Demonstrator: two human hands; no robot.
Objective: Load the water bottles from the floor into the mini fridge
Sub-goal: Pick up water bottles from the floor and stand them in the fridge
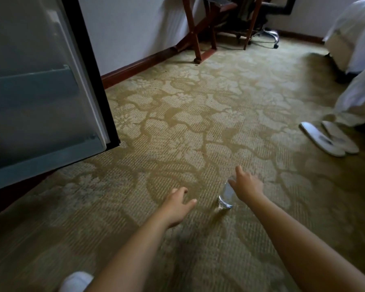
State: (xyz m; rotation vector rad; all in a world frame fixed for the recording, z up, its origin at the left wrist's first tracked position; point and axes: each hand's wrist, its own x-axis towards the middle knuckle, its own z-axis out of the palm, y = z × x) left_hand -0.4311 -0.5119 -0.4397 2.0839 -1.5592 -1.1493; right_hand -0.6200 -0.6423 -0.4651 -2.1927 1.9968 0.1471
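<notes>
Reaching forward over the carpet (198, 127), your right hand (248, 186) hovers at the top of the water bottle (226, 198), fingers spread wide and not curled round it; whether the thumb touches the cap is unclear. Your left hand (177, 205) sits just left of the bottle, fingers loosely parted, holding nothing. The bottle stands upright on the floor, well apart from the open mini fridge door (40, 106) at left.

Patterned carpet (177, 123) carries clear water bottle (225, 198), upright, near centre; white slippers (329, 140) side by side at right; wooden stand (196, 45) by wall.
</notes>
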